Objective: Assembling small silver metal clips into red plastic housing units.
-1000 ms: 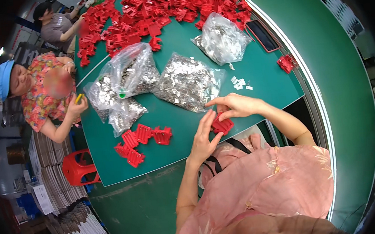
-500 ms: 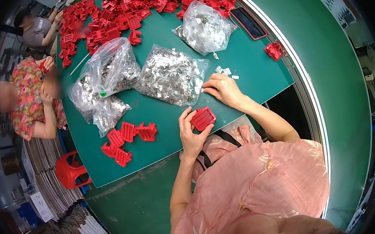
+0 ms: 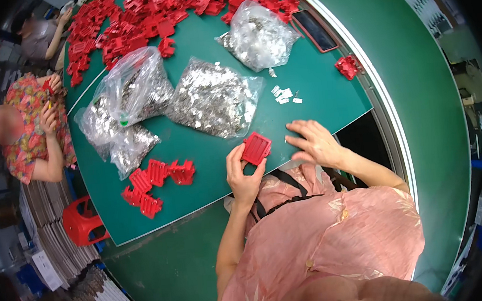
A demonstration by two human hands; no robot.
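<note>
Red slotted part (image 3: 257,148) pinched between thumb and fingers of left hand (image 3: 243,179); right hand (image 3: 321,145) apart, rightward, fingers loosely spread

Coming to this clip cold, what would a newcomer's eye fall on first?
The big heap of red plastic parts across the far end of the green table stands out first. Nearer, clear plastic bags of small silvery pieces lie mid-table. At the near edge, the left hand holds one red slotted part, with the right hand apart from it.

I log: right hand (image 3: 322,145), shifted from one to three o'clock of red slotted plastic part (image 3: 257,147); fingers now spread.
</note>
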